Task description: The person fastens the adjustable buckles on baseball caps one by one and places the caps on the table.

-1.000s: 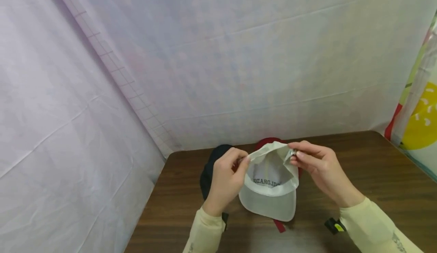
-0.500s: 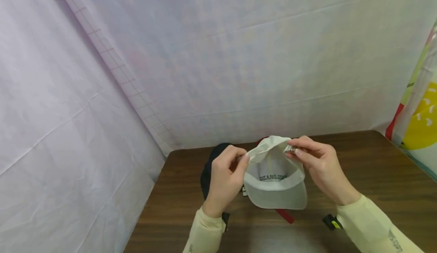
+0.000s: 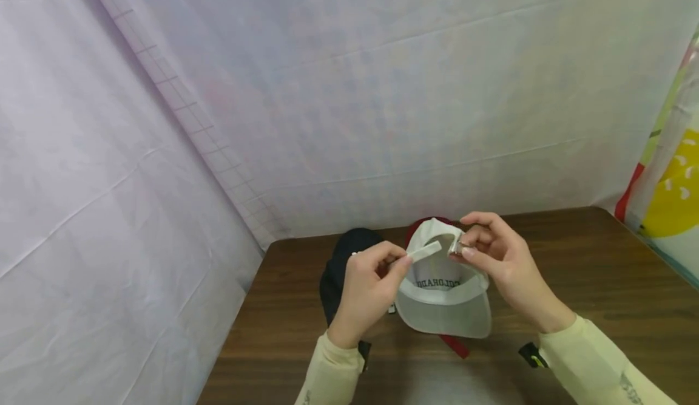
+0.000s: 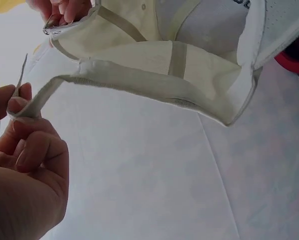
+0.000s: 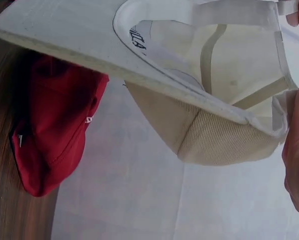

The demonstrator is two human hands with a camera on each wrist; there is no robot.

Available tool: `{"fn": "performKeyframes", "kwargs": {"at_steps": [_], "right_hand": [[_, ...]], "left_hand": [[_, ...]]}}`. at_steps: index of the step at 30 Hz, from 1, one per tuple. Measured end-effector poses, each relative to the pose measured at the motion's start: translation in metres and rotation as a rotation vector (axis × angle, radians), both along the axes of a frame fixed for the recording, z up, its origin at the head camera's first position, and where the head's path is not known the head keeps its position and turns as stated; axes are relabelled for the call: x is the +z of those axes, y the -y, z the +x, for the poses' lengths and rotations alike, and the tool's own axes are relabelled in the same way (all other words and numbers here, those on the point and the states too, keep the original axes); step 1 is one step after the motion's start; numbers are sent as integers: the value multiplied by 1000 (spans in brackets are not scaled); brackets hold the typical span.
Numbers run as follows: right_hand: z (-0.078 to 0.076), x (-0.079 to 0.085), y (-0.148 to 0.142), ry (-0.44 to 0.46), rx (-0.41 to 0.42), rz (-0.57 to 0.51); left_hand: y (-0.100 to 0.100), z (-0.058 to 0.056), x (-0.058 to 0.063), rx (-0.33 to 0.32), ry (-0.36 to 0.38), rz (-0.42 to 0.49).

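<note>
A white baseball cap (image 3: pixel 445 317), with COLORADO lettering showing reversed inside it, hangs above the table with its brim toward me and its opening facing me. My left hand (image 3: pixel 371 286) pinches the cap's back strap (image 3: pixel 426 252), whose loose end points to the right. In the left wrist view the strap (image 4: pixel 42 97) bends between thumb and fingers. At the other side of the back opening, my right hand (image 3: pixel 508 265) pinches the edge by a small metal buckle (image 3: pixel 455 247). Strap end and buckle are apart.
A black cap (image 3: pixel 341 271) lies on the brown wooden table (image 3: pixel 278 332), left of the white cap. Behind the white cap lies a red cap (image 5: pixel 59 120), with its red strap (image 3: pixel 455 347) showing below the white brim. Pale cloth (image 3: pixel 349 89) hangs beyond the table.
The strap's end has come away from the buckle side, leaving a gap between the hands. Earlier, the cap swung slightly right and its brim rose.
</note>
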State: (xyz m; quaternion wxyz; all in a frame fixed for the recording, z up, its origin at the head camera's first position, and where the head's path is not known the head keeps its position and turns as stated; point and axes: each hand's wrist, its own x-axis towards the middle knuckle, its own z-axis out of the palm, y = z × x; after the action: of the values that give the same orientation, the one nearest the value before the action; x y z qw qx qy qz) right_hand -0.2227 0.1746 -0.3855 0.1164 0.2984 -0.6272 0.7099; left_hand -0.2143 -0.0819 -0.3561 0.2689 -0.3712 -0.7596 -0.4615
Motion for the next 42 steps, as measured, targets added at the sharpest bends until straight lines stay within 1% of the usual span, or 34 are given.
{"fn": "performKeyframes", "kwargs": {"at_steps": [5, 9, 15, 20, 26, 30, 37, 42], "right_hand": [[3, 1, -1, 11, -13, 24], [5, 1, -1, -13, -21, 49], [8, 3, 1, -54, -72, 113], [10, 6, 2, -84, -119, 166], [13, 6, 4, -118, -142, 199], [15, 6, 6, -140, -137, 211], [16, 5, 6, -118, -68, 210], [15, 5, 7, -107, -38, 211]], "left_hand": [[0, 1, 0, -16, 62, -29], [-2, 4, -1, -25, 85, -36], [-3, 5, -1, -22, 110, -39], [-2, 6, -1, -34, 122, -48], [-3, 6, -1, -47, 136, -56], [-3, 7, -1, -48, 142, -66], [-2, 5, -1, -44, 176, -98], [-2, 4, 0, -42, 146, -125]]}}
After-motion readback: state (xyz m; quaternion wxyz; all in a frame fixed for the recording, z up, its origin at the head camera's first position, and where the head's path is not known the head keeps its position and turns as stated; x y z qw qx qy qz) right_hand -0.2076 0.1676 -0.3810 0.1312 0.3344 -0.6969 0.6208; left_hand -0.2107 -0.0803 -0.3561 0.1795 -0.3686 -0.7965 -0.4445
